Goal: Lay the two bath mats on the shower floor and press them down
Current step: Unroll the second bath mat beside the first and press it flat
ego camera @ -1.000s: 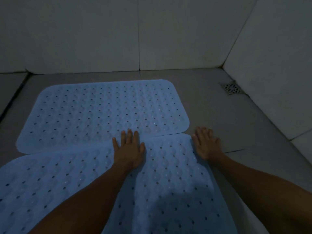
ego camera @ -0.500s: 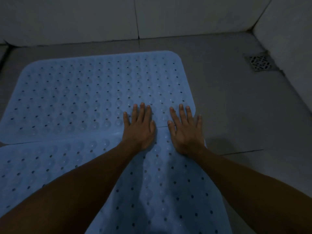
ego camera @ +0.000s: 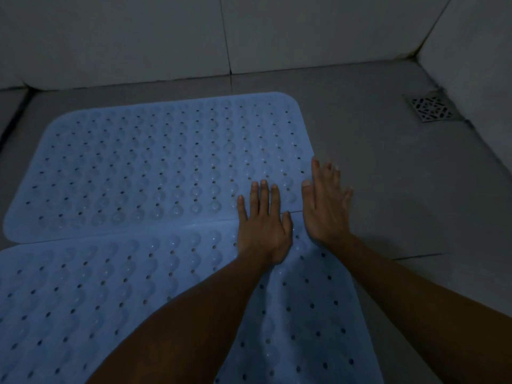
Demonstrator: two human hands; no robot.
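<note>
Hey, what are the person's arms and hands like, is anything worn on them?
Both forearms are bare right to the frame edge: no sleeves show. The left hand and right hand wear no gloves, and no rings, watch or bracelet can be made out in the dim light. The fingernails look short.

Dim, bluish-grey light fills a tiled shower corner. The floor [ego camera: 360,167] is matte grey tile, with a thin grout line running at about 4 o'clock. Pale wall tiles [ego camera: 110,37] stand along 12 o'clock, split by a dark vertical joint just right of centre. A second wall [ego camera: 476,65] closes the corner at 2 o'clock. A square metal drain grate [ego camera: 430,109] sits in the floor at 2 o'clock, just beside that wall
</note>
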